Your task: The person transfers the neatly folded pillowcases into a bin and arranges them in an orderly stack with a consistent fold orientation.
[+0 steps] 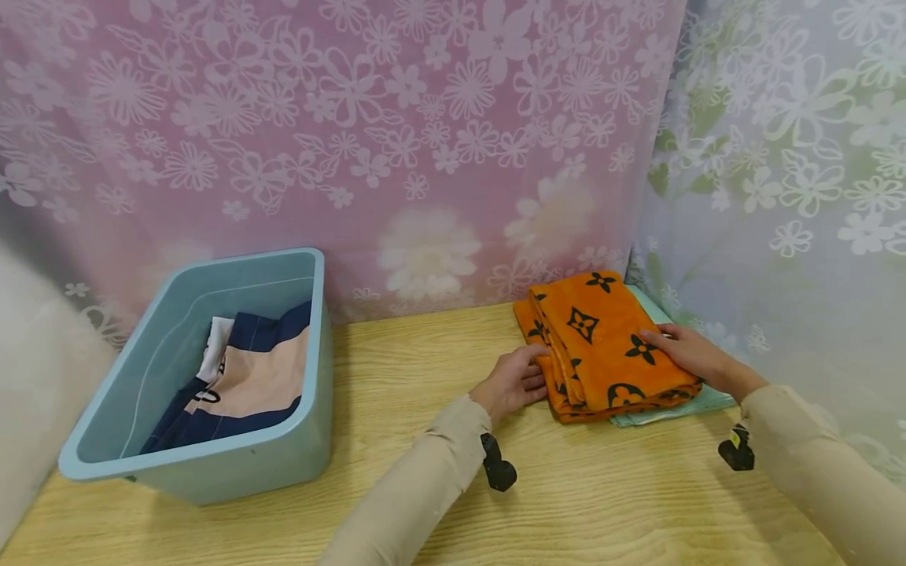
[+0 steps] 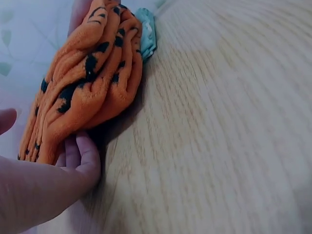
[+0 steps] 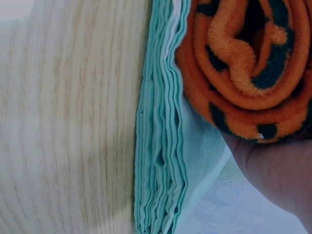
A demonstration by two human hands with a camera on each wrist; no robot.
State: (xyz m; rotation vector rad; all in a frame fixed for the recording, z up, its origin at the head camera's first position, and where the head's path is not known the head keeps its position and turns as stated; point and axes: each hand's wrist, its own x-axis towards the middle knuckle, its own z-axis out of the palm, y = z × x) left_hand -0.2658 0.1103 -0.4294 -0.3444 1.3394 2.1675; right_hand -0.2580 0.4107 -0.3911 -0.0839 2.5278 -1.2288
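Note:
A folded orange plush towel [image 1: 598,346] with black flower motifs lies over a folded mint-green cloth [image 1: 654,417]. In the right wrist view, the many thin layers of the green cloth [image 3: 161,146] show beside the rolled towel edge [image 3: 263,97]. My left hand [image 1: 513,381] grips the towel's left edge, fingers [image 2: 83,151] tucked underneath and the thumb on the upper side. At the opposite edge my right hand [image 1: 697,358] holds the towel, thumb on top; its other fingers are hidden.
At the left of the wooden table [image 1: 425,346] stands a blue-grey plastic bin [image 1: 322,377]. Inside it is a navy and beige garment [image 1: 262,369] with a white piece [image 1: 215,346]. Flowered curtains [image 1: 425,157] hang along the back and right.

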